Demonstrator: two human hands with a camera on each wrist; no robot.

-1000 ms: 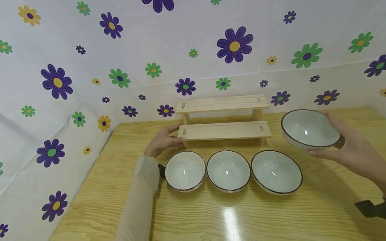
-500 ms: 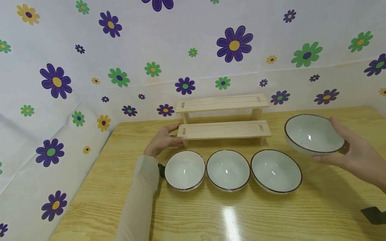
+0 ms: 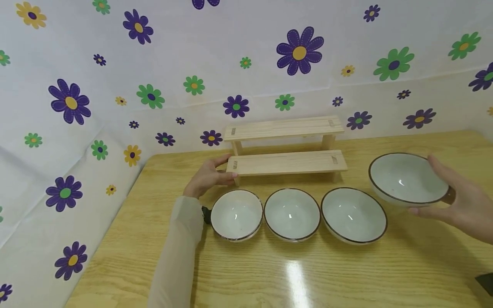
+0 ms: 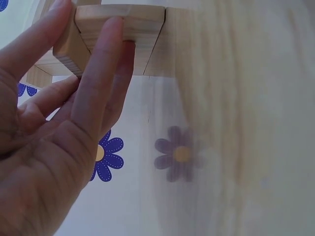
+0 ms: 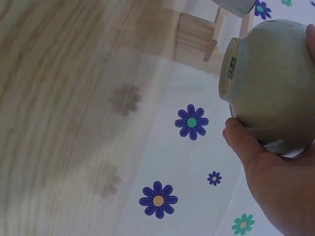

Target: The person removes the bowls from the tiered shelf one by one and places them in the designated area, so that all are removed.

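A white bowl with a dark brown rim is held off the table by my right hand, thumb at its near side and fingers round its far right. In the right wrist view the bowl's pale underside and foot face the camera, a small dark mark on the foot. My left hand grips the left end of the lower board of a two-step wooden shelf. Seen from the left wrist, fingers press against the wooden end. Both steps are bare.
In front of the shelf, a left bowl, a middle bowl and a right bowl stand upright in a row on the wood-grain table. A flower-patterned cloth hangs behind and along the left.
My right hand has moved down and a little to the right with the bowl. The left hand stays on the shelf's end. The head view has tilted slightly downward.
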